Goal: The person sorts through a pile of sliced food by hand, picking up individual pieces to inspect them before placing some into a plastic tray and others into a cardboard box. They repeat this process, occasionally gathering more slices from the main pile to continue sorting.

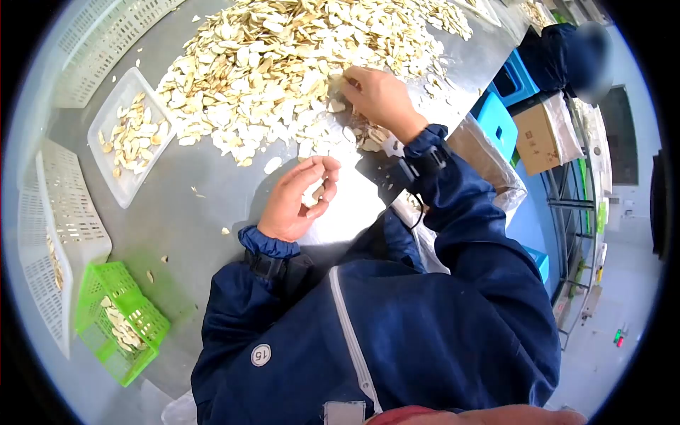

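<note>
A large heap of thin, pale, dried-looking slices (262, 64) with tan edges covers the far part of the steel table (205, 255). My left hand (294, 198) is curled, palm turned inward, around a few pale slices (312, 195) just in front of the heap. Farther right, my right hand (382, 99) reaches to the heap's near edge, its fingers pinched on what looks like a pale slice; the fingertips partly blend into the heap. A small group of browner slices (371, 136) lies below that hand, near its wrist.
At left, a shallow clear tray (106, 142) holds slices. White perforated baskets (74, 205) and a green basket (142, 312) with slices stand along the left edge. Blue bins (496, 124), a cardboard box (540, 134) and another person (556, 53) are at right.
</note>
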A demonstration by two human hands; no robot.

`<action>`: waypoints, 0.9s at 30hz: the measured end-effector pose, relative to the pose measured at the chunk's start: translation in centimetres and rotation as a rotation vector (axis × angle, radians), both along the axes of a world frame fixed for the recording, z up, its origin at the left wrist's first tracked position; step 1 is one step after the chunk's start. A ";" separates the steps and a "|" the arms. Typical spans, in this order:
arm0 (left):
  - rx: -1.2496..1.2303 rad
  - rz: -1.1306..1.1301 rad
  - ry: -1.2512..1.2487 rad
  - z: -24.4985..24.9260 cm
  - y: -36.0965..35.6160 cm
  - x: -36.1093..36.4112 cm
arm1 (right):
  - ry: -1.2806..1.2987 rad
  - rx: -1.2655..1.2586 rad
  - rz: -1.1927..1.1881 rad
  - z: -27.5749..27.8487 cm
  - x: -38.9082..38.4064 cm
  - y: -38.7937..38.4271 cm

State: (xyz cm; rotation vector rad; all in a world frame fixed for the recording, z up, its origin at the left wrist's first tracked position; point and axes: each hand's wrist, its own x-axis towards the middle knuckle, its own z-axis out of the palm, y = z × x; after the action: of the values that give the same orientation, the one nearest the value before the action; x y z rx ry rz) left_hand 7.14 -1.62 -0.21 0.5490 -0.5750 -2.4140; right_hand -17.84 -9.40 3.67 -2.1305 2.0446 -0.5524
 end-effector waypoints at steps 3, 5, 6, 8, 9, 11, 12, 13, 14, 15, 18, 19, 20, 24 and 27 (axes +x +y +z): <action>0.019 -0.004 0.011 -0.3 -0.1 -0.2 | -0.307 0.175 -0.053 0.2 -2.5 1.8; 0.041 -0.004 0.026 -0.7 -0.1 -0.4 | -0.760 0.335 -0.093 0.9 -2.8 3.2; 0.052 -0.002 0.032 -0.8 0.0 -0.4 | -0.794 0.346 -0.065 1.1 -2.9 3.7; 0.074 -0.003 0.010 -0.6 -0.1 -0.6 | -0.863 0.372 -0.003 1.3 -3.0 4.6; 0.084 -0.001 -0.004 -0.5 -0.1 -0.6 | -0.876 0.395 -0.031 1.7 -2.8 5.0; 0.072 -0.025 0.040 -0.9 -0.4 -0.4 | -0.973 0.372 -0.049 1.8 -1.9 5.8; 0.066 -0.039 0.062 -1.0 -0.5 -0.3 | -1.022 0.360 -0.060 1.7 -1.6 6.3; 0.083 -0.034 0.062 -0.9 -0.5 -0.4 | -0.950 0.316 -0.024 1.6 -1.5 6.7; 0.101 -0.030 0.062 -0.6 -0.5 -0.5 | -0.879 0.274 0.010 1.5 -1.3 7.0; 0.119 -0.025 0.062 -0.3 -0.5 -0.5 | -0.806 0.231 0.044 1.4 -1.1 7.5; 0.181 0.038 0.013 1.0 0.0 -1.1 | -0.659 0.213 0.309 3.5 0.4 10.6; 0.151 0.031 0.008 0.4 0.0 -1.0 | -0.661 0.150 0.367 3.7 0.7 11.4; 0.123 0.023 0.004 -0.8 -0.1 -0.7 | -0.614 0.187 0.319 3.5 0.2 12.2; 0.043 -0.004 0.020 -1.2 -0.1 -0.1 | -0.414 0.256 0.176 1.5 -2.6 13.9; 0.011 -0.005 0.011 -0.6 0.1 -0.2 | -0.200 0.097 -0.024 0.2 -4.6 13.6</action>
State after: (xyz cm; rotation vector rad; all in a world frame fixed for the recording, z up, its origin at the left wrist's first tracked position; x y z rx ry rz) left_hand 6.98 -1.55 -0.81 0.5390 -0.5598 -2.4248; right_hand -22.47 4.17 3.83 -1.9153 1.9489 -0.6282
